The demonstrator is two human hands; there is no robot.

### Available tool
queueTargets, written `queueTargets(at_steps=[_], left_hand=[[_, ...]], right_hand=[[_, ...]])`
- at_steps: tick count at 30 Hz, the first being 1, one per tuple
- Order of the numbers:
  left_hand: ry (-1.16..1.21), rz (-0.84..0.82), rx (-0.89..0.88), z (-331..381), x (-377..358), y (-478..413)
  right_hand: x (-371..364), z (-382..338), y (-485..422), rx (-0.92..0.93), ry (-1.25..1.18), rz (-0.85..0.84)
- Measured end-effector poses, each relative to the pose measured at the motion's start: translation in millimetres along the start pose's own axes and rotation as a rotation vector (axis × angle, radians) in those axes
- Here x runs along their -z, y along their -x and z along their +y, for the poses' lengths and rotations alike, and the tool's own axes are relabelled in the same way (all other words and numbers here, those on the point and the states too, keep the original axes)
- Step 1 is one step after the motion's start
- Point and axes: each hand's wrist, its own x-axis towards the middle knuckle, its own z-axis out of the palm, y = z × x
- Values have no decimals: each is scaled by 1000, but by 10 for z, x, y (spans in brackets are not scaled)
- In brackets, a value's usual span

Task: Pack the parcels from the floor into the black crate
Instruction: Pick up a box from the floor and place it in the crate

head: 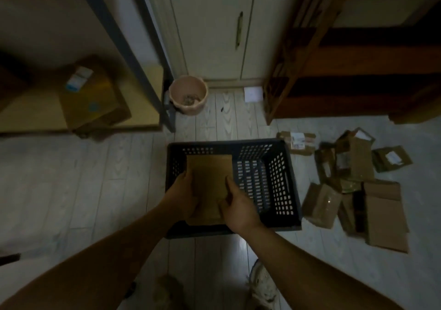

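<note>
a person's forearms [298, 259] show bare to the frame's lower edge, as do the left hand [183, 197] and right hand [238, 210]. below them, a pale trainer [263, 285] mottled with darker marks; a second pale shape [167, 290] beside it is too blurred to identify.

My two bare forearms reach forward and draw close together; my left hand [185, 196] grips the left edge of a flat parcel [210, 176]; my right hand [238, 208], just beside it, holds the right edge, one finger lying along the top face.
</note>
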Motion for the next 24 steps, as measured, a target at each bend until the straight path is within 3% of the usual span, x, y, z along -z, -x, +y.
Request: queueTargets(at_steps=[5, 16, 24], left_hand=[[-85, -101, 110, -617, -611, -759], [-192, -266, 116, -1242, -1256, -1586], [-239, -159, 146, -1539, -1575, -1699]], right_hand=[[-575, 564, -737, -25, 143, -93], [-1259, 1179, -1587, -4, 379, -286], [-1596, 1378, -1665, 5, 359, -302]])
